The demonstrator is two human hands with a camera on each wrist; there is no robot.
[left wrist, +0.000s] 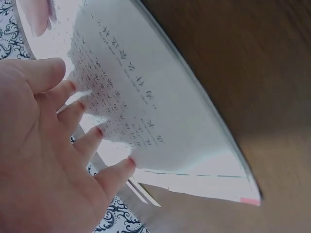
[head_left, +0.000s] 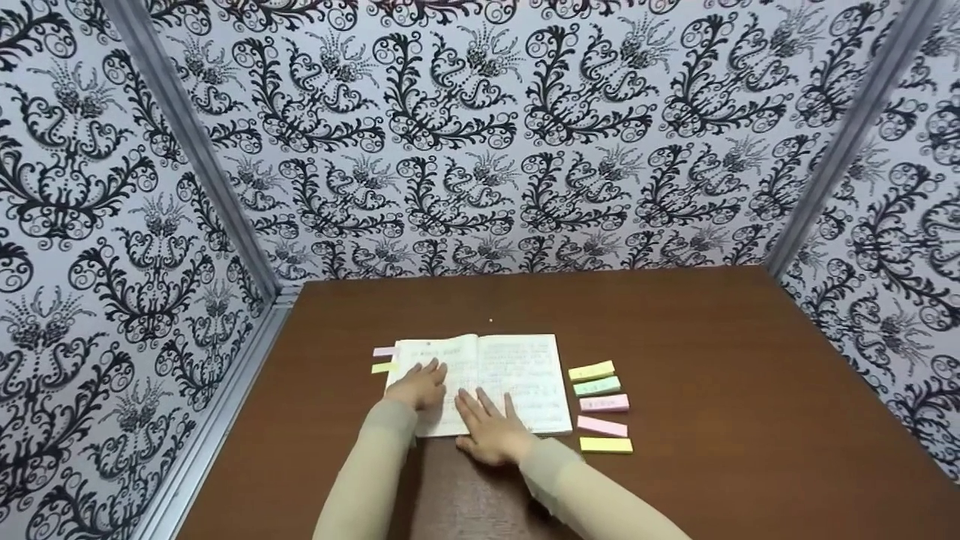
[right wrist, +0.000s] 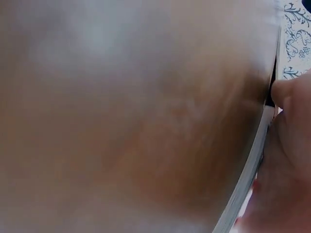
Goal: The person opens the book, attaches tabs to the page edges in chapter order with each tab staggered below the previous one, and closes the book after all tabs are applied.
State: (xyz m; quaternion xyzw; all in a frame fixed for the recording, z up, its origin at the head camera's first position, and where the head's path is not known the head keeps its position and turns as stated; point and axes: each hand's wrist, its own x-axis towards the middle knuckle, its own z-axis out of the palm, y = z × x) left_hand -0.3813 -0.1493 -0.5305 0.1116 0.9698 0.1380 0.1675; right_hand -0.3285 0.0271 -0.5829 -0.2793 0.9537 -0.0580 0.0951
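An open notebook with handwritten pages lies on the brown table. My left hand rests on its left page, fingers spread and touching the paper. My right hand lies flat over the lower middle of the book, fingers straight, pressing the pages down. In the right wrist view the palm sits against the book's edge above the blurred table top. Two sticky tabs, pink and yellow, stick out from the left page edge.
Several sticky note pads lie in a column right of the notebook: yellow, green, pink, pink, yellow. Patterned black-and-white walls enclose the table on three sides.
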